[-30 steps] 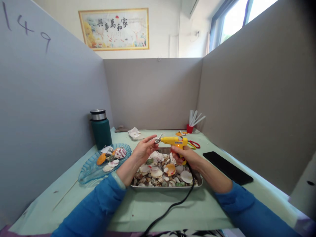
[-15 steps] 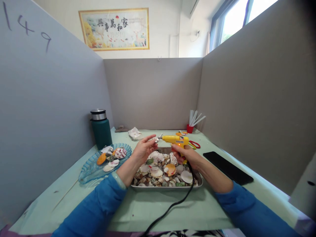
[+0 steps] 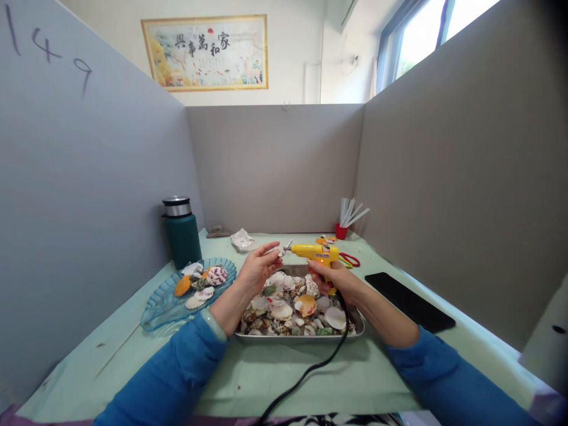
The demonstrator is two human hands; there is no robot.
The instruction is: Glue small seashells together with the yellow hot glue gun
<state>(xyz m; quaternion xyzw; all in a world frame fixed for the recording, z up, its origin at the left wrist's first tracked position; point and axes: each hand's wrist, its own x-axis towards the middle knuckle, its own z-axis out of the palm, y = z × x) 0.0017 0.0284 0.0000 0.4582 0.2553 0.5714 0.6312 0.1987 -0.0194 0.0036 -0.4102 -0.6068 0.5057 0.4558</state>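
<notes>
Glue gun (image 3: 315, 252), yellow, orange light lit: above the far part of the metal tray, nozzle pointing toward your left. Your right hand (image 3: 337, 278) is wrapped around its grip. Your left hand (image 3: 257, 269) pinches a small pale piece (image 3: 281, 252) in its fingertips, right at the nozzle; contact cannot be told. Compared with one second ago, the gun sits slightly farther right; your left hand has barely shifted.

Containers, contents as before. Metal tray (image 3: 299, 336): heaped with mixed shells, spotted, white and orange, some green bits among them. Blue scalloped dish (image 3: 155, 316), left on the surface (image 3: 248, 373): small group of shells, orange, white, purple-striped. Red cup (image 3: 341, 232), far right: white sticks (image 3: 349, 213) standing, fanned outward.
</notes>
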